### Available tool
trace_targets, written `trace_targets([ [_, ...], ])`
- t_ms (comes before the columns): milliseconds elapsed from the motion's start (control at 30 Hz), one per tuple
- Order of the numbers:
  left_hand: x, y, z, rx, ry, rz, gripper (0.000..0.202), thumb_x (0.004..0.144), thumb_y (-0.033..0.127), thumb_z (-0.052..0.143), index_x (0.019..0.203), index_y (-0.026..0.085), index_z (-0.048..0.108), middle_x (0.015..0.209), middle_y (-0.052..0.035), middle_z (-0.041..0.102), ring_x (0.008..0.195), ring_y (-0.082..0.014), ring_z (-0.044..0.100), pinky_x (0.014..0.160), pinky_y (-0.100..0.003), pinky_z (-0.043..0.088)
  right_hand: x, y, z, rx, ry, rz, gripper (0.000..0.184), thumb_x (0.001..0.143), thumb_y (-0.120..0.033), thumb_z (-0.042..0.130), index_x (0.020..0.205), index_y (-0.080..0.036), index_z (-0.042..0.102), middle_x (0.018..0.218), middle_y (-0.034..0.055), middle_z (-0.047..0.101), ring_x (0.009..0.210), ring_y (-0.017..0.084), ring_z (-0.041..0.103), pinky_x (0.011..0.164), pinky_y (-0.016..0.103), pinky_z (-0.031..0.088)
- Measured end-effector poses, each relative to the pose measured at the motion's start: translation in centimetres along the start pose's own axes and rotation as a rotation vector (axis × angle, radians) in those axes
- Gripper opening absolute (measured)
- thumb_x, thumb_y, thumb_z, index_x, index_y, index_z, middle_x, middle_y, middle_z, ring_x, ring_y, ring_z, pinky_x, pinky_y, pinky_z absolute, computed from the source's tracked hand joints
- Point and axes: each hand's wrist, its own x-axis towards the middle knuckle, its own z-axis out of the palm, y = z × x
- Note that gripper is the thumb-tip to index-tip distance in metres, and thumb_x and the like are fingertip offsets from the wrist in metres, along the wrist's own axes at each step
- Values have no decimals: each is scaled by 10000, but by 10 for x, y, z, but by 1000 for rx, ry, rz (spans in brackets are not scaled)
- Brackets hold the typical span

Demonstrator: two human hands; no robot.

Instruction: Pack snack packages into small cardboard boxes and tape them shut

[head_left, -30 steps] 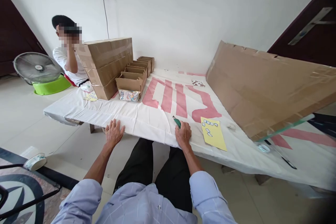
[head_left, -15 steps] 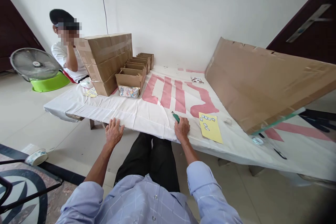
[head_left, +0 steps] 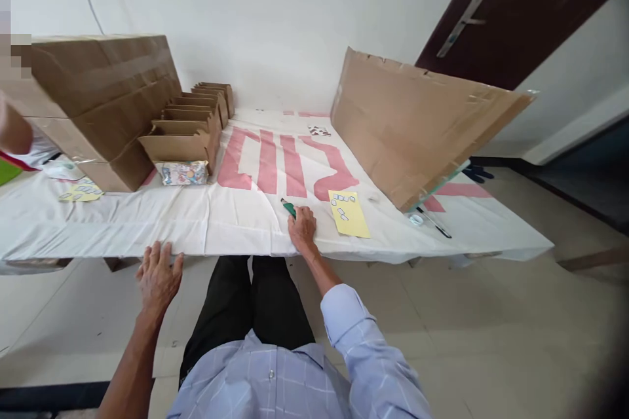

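My right hand (head_left: 302,228) rests on the near edge of the low table (head_left: 236,229), fingers closed round a green-handled tool (head_left: 289,208) whose tip points away from me. Just right of it lies a yellow sheet (head_left: 348,213) with small stickers on it. My left hand (head_left: 158,275) is open with fingers spread, at the table's front edge, holding nothing. The table is covered with a white cloth bearing large pink letters (head_left: 280,163).
Stacked brown cartons (head_left: 103,98) and a row of open small boxes (head_left: 189,124) stand at the left. A big cardboard sheet (head_left: 417,124) leans at the right, with a pen (head_left: 435,222) below it. Another person's arm (head_left: 14,131) shows at far left. A dark door (head_left: 515,6) is behind.
The view has swung right and downward. My left hand slid back off the cloth to the table's edge. My right hand kept its place with the green tool.
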Motion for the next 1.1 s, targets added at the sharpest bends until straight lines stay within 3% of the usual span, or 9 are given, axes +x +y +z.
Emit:
trace_targets([
  [233,2,-6,-5,-36,9,-6,602,1079,573,426,1500,212,659,1703,-208,544,1647,-416,427,1335,-645,354,-6,-1,-4,37,-20,-13,349,1009,-181,658,1357,-186,690,1335,153,678,1231,316,576,1011,419,476],
  [433,28,-1,-12,-1,82,32,492,1038,584,473,1164,236,797,1440,-169,746,1443,-446,617,1281,-706,390,-17,13,-20,27,5,-100,301,1021,-205,624,1305,-187,722,1360,156,682,1245,316,593,1087,454,489],
  [533,51,20,-6,-68,102,69,454,1013,554,505,1122,220,792,1424,-152,751,1398,-430,639,1216,-683,478,-26,32,-36,-9,70,-152,303,1034,-225,588,1300,-183,728,1370,166,682,1278,321,595,1121,472,489],
  [667,81,42,8,-199,-5,236,501,992,576,499,1174,205,783,1486,-189,692,1432,-457,603,1189,-701,503,-40,66,-64,-99,205,-128,381,1055,-300,574,1392,-164,687,1441,203,655,1373,340,564,1196,519,464],
  [867,89,43,23,-228,-109,246,534,956,586,503,1205,205,782,1514,-206,668,1447,-499,587,1184,-749,493,-50,118,-94,-224,230,67,555,1039,-419,602,1521,-145,581,1498,249,629,1414,372,548,1191,575,475],
  [967,80,43,21,-228,-100,203,564,977,671,463,1350,351,739,1615,-93,637,1512,-460,556,1242,-733,436,-49,137,-93,-228,223,106,571,1041,-447,602,1522,-141,576,1487,253,640,1402,373,560,1180,578,484],
  [1100,75,42,16,-141,-167,101,569,1010,725,410,1574,676,466,1794,170,428,1611,-369,476,1299,-660,370,-51,156,-83,-204,197,118,579,1055,-476,587,1529,-142,573,1490,250,648,1399,376,572,1185,587,482],
])
